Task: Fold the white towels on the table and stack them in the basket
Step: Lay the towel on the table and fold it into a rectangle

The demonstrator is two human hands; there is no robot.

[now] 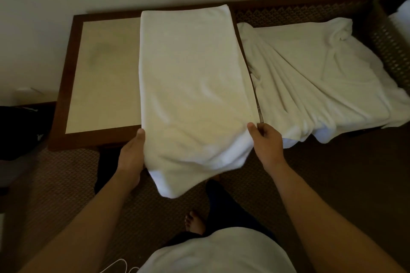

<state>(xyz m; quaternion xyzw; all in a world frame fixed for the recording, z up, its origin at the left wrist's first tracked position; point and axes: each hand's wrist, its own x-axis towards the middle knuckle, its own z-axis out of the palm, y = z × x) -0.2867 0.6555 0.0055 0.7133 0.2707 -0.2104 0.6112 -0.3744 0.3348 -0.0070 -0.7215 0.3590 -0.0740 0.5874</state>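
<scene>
Towels first: one white towel (190, 86) is laid out long on the counter (104, 73), already folded into a narrow strip by the look of it, with its near end hanging off the front edge toward the person. Left hand (131, 153) grips the near-left edge, thumb on top and fingers tucked under the cloth, and right hand (266, 144) pinches the near-right corner the same way, so both are holding fabric, neither is free. My guess is we're mid-fold, and the next move is bringing that near end up and over to the far end to halve the length, which needs both corners lifted evenly so the edges line up and the layers don't slide apart. Cloth looks like soft, thick terry, floppy, sagging in a curve where it overhangs. Counter is a flat pale panel in a dark wood frame, so it's smooth underneath. Just to the right a second towel (321, 77) is spread out rumpled with long creases, still unfolded. The basket (388, 39) sits at the far right, dark woven lattice, partly cut off, with something white inside, can't tell how many pieces.
</scene>
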